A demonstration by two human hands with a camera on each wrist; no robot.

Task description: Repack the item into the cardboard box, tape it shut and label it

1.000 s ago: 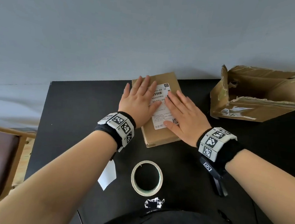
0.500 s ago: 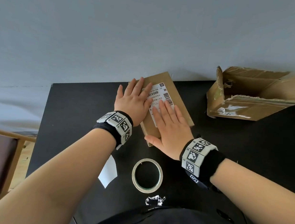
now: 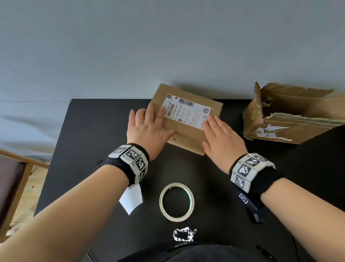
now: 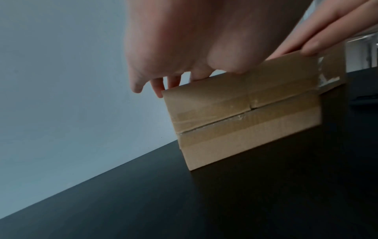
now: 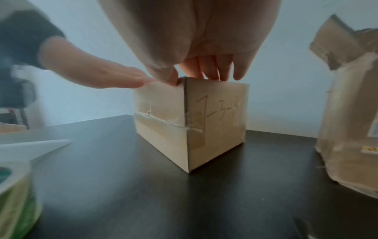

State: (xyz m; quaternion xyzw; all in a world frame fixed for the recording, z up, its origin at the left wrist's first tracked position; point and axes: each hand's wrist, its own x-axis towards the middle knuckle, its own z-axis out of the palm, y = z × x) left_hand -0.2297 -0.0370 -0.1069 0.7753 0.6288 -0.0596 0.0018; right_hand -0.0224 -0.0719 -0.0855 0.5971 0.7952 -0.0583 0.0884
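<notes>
Small cardboard box [image 3: 185, 121] sits on the black bench [image 3: 96, 145], toward its far edge, roughly centre. Flaps closed; clear tape runs along the seam on the near side face (visible from both wrist views). A white shipping label [image 3: 186, 112] with barcodes lies flat on the box top.

Left hand [image 3: 146, 129]: palm down on the left part of the box top, fingers straight and spread, tips at the left edge of the label. Grip flat and unclenched, closed round nothing; it presses or rests on the box. Left wrist view shows the fingertips [image 4: 157, 87] reaching over the top edge.

Right hand [image 3: 220, 139]: palm down on the right part of the box top, fingers straight, tips touching the label's right lower corner. Thumb lies at the near right corner of the box. Same flat, unclenched grip, holding nothing.

Handwritten marks on the box's right side face in the right wrist view; too blurred to read.

Roll of tape [image 3: 176, 202] lies flat on the bench, near the person, well apart from the box. White paper scrap [image 3: 131, 199] just left of the roll, partly under the left wrist. A larger torn, open cardboard box [image 3: 292, 117] stands at the far right of the bench, apart from the small box. Wooden chair [image 3: 2, 189] beside the bench on the left.
</notes>
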